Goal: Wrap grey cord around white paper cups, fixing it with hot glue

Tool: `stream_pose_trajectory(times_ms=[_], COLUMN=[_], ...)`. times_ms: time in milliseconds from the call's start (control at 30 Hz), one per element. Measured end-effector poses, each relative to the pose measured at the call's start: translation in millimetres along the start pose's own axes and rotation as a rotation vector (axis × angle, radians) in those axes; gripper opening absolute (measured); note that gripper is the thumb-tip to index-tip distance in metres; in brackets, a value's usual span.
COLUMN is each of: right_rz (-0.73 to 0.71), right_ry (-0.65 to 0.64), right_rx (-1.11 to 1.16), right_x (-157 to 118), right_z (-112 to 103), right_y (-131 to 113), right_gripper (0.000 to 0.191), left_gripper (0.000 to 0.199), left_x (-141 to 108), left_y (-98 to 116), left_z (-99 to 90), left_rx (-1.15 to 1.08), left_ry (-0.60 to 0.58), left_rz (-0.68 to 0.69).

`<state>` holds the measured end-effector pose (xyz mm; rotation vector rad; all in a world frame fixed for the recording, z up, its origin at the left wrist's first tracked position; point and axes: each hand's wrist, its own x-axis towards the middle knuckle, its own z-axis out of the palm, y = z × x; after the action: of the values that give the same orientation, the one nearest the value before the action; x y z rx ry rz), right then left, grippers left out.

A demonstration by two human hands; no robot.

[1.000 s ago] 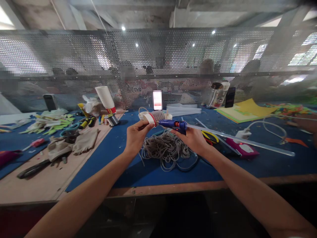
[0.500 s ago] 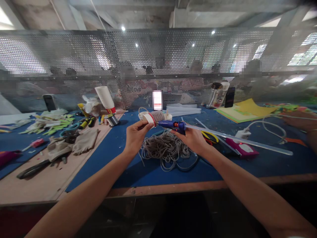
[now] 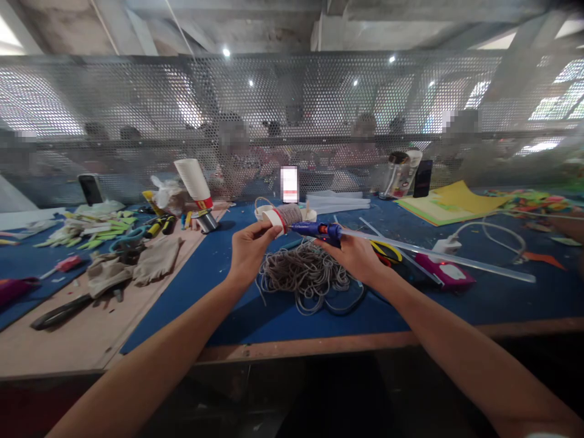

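My left hand (image 3: 249, 248) pinches the white rim of a paper cup (image 3: 272, 221) lying on its side in the air, with grey cord (image 3: 290, 213) wound around its body. My right hand (image 3: 358, 254) is wrapped around a blue hot glue gun (image 3: 311, 229), whose tip points left and meets the cup near the cord; I cannot tell whether it touches. A long clear glue stick (image 3: 438, 255) juts from the gun's back toward the right. Below both hands, a loose tangle of grey cord (image 3: 303, 271) rests on the blue mat (image 3: 191, 316).
Left lie gloves (image 3: 157, 261), scissors (image 3: 128, 240) and paper scraps (image 3: 91, 228). Stacked paper cups (image 3: 191, 179) lean at the back. A lit phone (image 3: 290, 184) stands before the perforated screen (image 3: 319, 109). Right are yellow-handled pliers (image 3: 387, 251), a magenta power box (image 3: 449, 274) and coloured sheets (image 3: 456, 204).
My hands, the cup and the glue gun stay almost where they were. At the right edge, another person's hand has drawn back to the right.
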<state>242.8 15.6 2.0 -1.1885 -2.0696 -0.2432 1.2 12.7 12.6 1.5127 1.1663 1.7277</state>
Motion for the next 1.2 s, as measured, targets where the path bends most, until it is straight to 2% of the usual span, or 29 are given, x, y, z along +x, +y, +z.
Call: stream_pose_trajectory(times_ms=[267,500,633,833,967,1067,1200], right_rz=[0.031,0.217,0.252,0.252,0.245,0.251,0.286], right_ry=[-0.023,-0.092,-0.080,-0.227,-0.283,-0.257,-0.148], right_rx=[0.072,0.272,0.399,0.581,0.578,0.582,0.712], right_x=[0.7,9.1,13.4,17.0,18.6,18.8,18.9], right_z=[-2.5,-10.8,-17.3,-24.8,-26.7,-25.5,-22.9], right_y=[-2.7,-6.4,-0.5,13.5,11.8,9.3,12.1], right_gripper=[0.046,0.044,0.037,0.031,0.031,0.030,0.031], left_gripper=[0.021,0.021,0.023,0.026,0.025,0.026,0.030], left_x=[0.0,2.1,2.6,2.3,2.0,2.2,2.4], left_y=[3.2,-4.9,-7.3,-8.7,-5.8,-4.6,-4.7], left_z=[1.2,1.4,1.8,2.1,2.5,2.6,2.2], left_rx=[-0.041,-0.119,-0.147,-0.195,-0.209,-0.218,-0.245], left_ry=[0.004,0.001,-0.002,-0.017,-0.027,-0.025,-0.041], left_rz=[-0.021,-0.048,-0.068,-0.118,-0.139,-0.158,-0.163])
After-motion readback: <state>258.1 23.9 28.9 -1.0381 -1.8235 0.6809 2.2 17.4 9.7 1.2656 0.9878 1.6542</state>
